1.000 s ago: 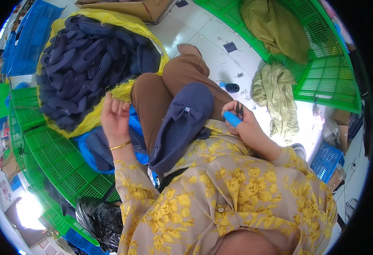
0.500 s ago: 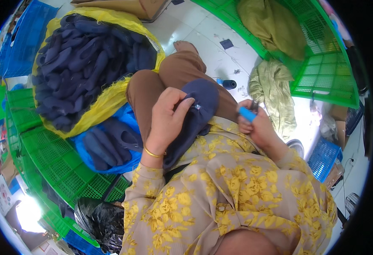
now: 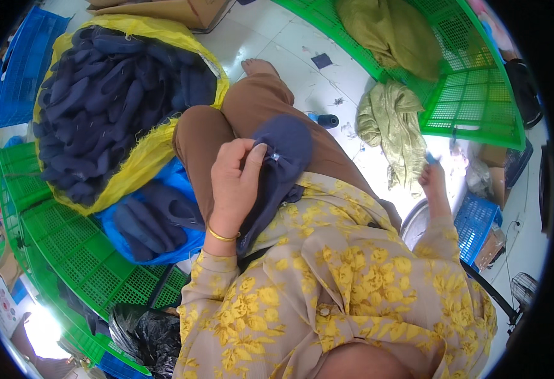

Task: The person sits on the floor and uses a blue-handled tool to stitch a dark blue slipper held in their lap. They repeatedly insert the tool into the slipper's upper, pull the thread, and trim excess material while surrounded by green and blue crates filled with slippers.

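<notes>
My left hand, with a gold bangle at the wrist, is closed on a navy cloth slipper over my lap. The thumb presses beside a small shiny ornament on its gathered top. Out to the right, away from the slipper, my right hand is raised with its fingers closed. Something blue shows at its fingertips; whether it is a finger wrap or a held tool I cannot tell.
At left, a yellow sack brims with navy slippers. A blue bag of more slippers lies below it, against a green crate. A dark thread spool and olive cloth lie on the floor near another green crate.
My right hand has swung outward to the right and away from the slipper. My left hand keeps its hold. The whole view has shifted slightly.
</notes>
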Demonstrator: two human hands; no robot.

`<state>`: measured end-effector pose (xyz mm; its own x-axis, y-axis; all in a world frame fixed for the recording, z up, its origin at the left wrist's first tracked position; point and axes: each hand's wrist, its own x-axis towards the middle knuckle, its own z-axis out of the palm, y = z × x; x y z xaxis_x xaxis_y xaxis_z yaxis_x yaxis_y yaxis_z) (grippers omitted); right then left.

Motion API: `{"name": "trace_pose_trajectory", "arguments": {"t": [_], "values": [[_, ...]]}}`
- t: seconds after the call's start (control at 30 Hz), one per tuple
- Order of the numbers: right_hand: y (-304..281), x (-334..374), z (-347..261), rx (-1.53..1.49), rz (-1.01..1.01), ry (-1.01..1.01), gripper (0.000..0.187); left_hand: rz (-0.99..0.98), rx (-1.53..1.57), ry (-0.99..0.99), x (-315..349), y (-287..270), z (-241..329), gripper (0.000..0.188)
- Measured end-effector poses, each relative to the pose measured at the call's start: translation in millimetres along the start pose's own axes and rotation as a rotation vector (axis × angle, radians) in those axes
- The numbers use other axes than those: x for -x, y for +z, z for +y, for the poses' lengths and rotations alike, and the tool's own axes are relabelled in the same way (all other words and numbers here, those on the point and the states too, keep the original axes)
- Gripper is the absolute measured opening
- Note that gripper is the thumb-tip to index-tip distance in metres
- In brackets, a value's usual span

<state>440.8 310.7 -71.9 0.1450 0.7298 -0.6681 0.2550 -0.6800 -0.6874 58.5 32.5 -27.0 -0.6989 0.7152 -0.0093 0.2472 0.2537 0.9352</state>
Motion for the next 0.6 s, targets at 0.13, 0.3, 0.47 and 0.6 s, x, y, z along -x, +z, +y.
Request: {"name": "trace_pose_trajectory", "arguments": {"t": [0.13, 0.3, 0.47, 0.6], "values": [[141.9, 110.9, -24.8, 0.46, -0.58, -0.51, 0.017, -0.072, 0.142, -0.164, -4.0, -4.0, -1.9, 0.011], [210.6, 180.2, -32.6, 1.038, -1.08, -0.719, 0.016, 0.036, 0.536, -0.38, -0.5, -11.9, 1.1, 0.008], [216.3, 179.1, -37.9, 0.278, -1.15, -0.552, 0.019, -0.013, 0.535, -0.352, -0.1, -9.7, 1.4, 0.01], [248.9, 185.8, -29.1, -0.329, -1.242, -0.326, 0.027, -0.01, 0.466, -0.325, 0.1, -1.5, -2.9, 0.013]]}}
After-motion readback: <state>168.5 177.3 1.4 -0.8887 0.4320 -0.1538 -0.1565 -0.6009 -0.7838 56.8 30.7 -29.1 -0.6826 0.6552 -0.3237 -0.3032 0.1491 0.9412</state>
